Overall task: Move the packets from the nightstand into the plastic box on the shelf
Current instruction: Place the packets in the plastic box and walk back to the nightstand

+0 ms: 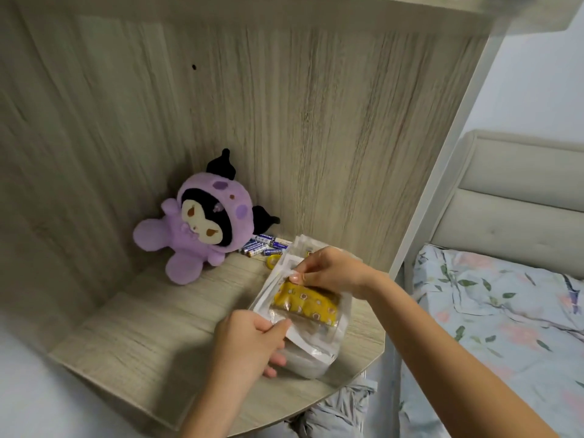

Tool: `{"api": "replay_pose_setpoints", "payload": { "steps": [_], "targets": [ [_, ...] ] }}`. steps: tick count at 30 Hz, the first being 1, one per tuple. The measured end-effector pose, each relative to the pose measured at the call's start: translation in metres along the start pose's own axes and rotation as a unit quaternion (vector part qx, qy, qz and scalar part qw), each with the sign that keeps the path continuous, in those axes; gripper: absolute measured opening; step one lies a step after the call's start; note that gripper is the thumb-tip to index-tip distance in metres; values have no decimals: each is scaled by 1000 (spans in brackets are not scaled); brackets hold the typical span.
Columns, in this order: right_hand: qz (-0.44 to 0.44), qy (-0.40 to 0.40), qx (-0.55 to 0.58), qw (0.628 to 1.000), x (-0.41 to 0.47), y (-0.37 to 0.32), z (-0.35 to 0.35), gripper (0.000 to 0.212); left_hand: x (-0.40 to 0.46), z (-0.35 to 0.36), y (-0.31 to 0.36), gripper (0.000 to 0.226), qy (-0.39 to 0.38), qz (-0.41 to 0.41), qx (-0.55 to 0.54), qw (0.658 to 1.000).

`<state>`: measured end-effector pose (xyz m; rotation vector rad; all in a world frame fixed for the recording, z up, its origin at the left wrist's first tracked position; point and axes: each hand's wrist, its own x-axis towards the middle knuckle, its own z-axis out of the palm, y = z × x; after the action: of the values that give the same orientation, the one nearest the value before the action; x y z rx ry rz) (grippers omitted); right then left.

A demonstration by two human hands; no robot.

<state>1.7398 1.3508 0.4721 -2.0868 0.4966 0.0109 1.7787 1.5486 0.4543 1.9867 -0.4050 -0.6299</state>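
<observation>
No legible writing: battery labels too blurred to read. One plastic box [311,358] on the wooden shelf [132,336], near its front right edge. Packets [305,303] stacked in the box; count uncertain, top one clear with yellow patterned contents. Left hand [249,341] grips the box's near rim, thumb on the top packet's edge. Right hand [328,270] pinches the packet's far end, fingers curled. One purple plush toy [196,222] in the corner; several loose batteries [265,245] beside it. One bed [493,311] to the right.
</observation>
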Motion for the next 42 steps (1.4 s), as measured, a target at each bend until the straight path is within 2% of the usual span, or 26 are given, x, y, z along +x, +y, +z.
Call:
{"api": "replay_pose_setpoints", "payload": {
  "steps": [2,4,5,6,7,9,11,12,16,20,22,26,30,33,38,40,42],
  "targets": [
    [-1,-8,-4,1000,2,5,9,15,-1,-8,2,34,28,23,116,993],
    [-3,0,-1,1000,3,10,13,21,0,-12,3,35,99,75,257,958],
    [-6,2,4,1000,2,11,13,22,1,-13,4,45,128,94,305,939],
    [-11,5,9,1000,1,12,14,23,3,-14,2,64,141,114,330,926],
    [-18,9,10,1000,0,13,15,23,6,-15,-2,80,133,151,327,923],
    [-37,23,6,999,-3,14,17,23,10,-15,-6,93,54,239,272,931],
    [-56,36,3,998,-3,13,18,23,11,-10,-8,95,-29,257,209,943],
    [-65,43,-6,997,-3,12,18,24,11,-6,-10,96,-45,250,208,944],
    [-87,71,-39,993,-3,12,21,28,13,6,-18,94,-9,228,254,940],
    [-127,112,-32,985,-9,19,27,22,8,8,-26,89,19,229,398,888],
    [-140,125,-36,982,-11,21,29,22,1,11,-28,82,27,237,431,870],
    [-141,105,-46,983,-8,19,27,25,-3,12,-28,77,37,228,451,862],
    [-125,77,-63,987,-6,15,19,33,2,7,-28,83,19,228,415,881],
    [-120,140,-54,981,-17,17,8,33,7,-3,-27,83,-16,219,382,898],
    [-95,274,-182,939,-53,33,-5,26,14,-20,-13,73,-24,257,346,902],
    [-67,310,-217,923,-69,39,-3,28,16,-20,-2,71,-36,302,354,884],
    [-24,343,-247,906,-89,46,4,33,14,-15,8,65,-46,360,396,844]
  ]
}}
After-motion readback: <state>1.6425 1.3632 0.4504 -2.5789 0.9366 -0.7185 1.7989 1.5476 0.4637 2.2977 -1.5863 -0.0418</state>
